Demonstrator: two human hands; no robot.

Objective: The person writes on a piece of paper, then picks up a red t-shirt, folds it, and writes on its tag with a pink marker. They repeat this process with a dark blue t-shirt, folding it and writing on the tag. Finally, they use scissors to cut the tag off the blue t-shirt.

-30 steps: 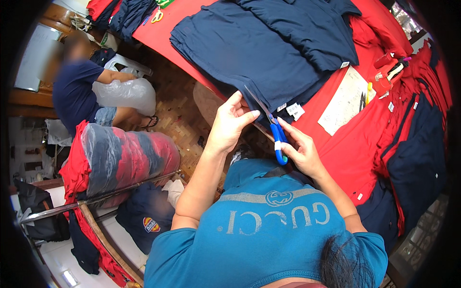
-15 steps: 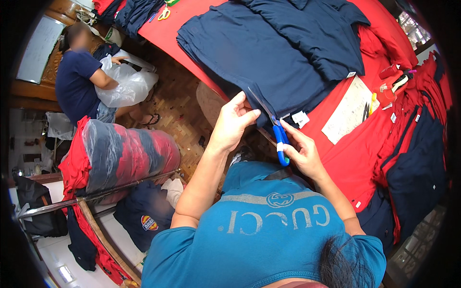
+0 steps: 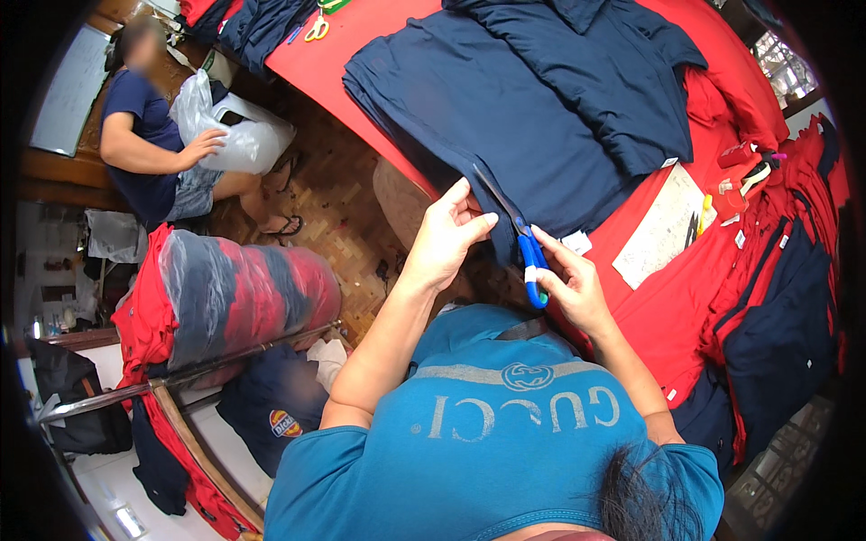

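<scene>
Dark navy garments (image 3: pixel 478 99) lie stacked over a red cloth, their near edge hanging toward me. At that hanging edge, my left hand (image 3: pixel 442 236) pinches the navy fabric between thumb and fingers. My right hand (image 3: pixel 577 296) grips a pair of scissors (image 3: pixel 532 266) with blue handles. Its dark blades point away from me and lie against the navy cloth, just right of my left fingertips. The blades look close together; whether thread or cloth sits between them is too small to tell.
On the red cloth (image 3: pixel 316 77) lie yellow-handled scissors (image 3: pixel 317 29) and a marked paper sheet (image 3: pixel 657 234). Red and navy garments (image 3: pixel 780 298) pile at right. A plastic-wrapped clothing bundle (image 3: pixel 248 293) rests by a metal rail (image 3: pixel 99 399). Another person (image 3: pixel 149 144) sits far left, handling a clear plastic bag (image 3: pixel 230 135).
The scissors in my right hand have tilted slightly, staying by the fabric edge. My left hand keeps its pinch. The seated person's hand has moved on the plastic bag. The view has shifted slightly.
</scene>
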